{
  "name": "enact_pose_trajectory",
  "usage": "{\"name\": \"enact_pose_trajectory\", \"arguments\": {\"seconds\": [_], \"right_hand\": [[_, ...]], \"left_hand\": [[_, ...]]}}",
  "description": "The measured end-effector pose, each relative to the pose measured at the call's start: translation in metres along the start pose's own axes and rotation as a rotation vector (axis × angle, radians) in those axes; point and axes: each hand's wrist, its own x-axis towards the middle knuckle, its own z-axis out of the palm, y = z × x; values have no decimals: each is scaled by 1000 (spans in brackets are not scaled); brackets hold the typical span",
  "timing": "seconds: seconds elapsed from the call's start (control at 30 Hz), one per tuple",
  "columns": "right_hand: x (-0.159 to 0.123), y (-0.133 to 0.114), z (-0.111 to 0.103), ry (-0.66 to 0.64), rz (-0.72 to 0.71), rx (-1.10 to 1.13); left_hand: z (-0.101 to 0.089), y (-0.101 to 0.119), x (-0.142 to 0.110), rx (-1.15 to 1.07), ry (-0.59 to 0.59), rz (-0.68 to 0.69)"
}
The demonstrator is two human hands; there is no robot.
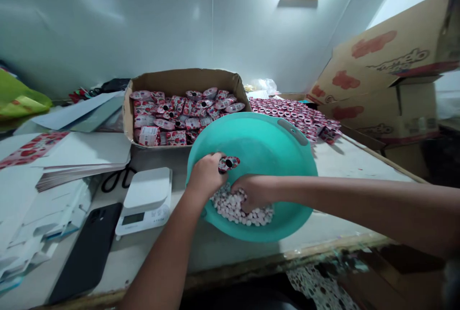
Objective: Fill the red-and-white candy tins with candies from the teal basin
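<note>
My left hand (207, 176) is closed around a small red-and-pink patterned box (230, 163) with a round dark opening facing up. It holds the box over the left side of a turquoise plastic basin (251, 132). Small round white candies (230, 209) are heaped in the near part of that basin. Deep among them is my right hand (257, 192), its fingers curled down into the heap and the fingertips partly buried. The right forearm crosses over the basin's right rim.
Behind the basin, a cardboard carton (187, 77) contains many similar boxes. More boxes stand in rows (298, 116) at right. Left lie a white digital scale (147, 195), a black phone (88, 252), black scissors (118, 178) and stacked flat card (86, 154). Large cartons (381, 65) lean at right.
</note>
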Motion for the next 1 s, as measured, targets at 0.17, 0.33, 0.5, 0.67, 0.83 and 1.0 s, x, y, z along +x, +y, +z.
{"name": "enact_pose_trajectory", "arguments": {"seconds": [0.17,0.33,0.5,0.67,0.83,1.0], "right_hand": [[-11,-4,-35,101,20,-8],[-11,-9,-77,285,11,-35],[1,-17,-92,300,60,-59],[4,-19,-94,308,90,-68],[-3,-23,-97,334,97,-39],[-6,-22,-96,374,64,24]], "left_hand": [[2,-3,1,-11,20,26],[3,-3,1,-26,33,7],[0,1,1,-12,27,-17],[-4,3,0,-85,15,-45],[-7,5,-1,-179,7,-17],[-6,6,-1,-240,28,2]]}}
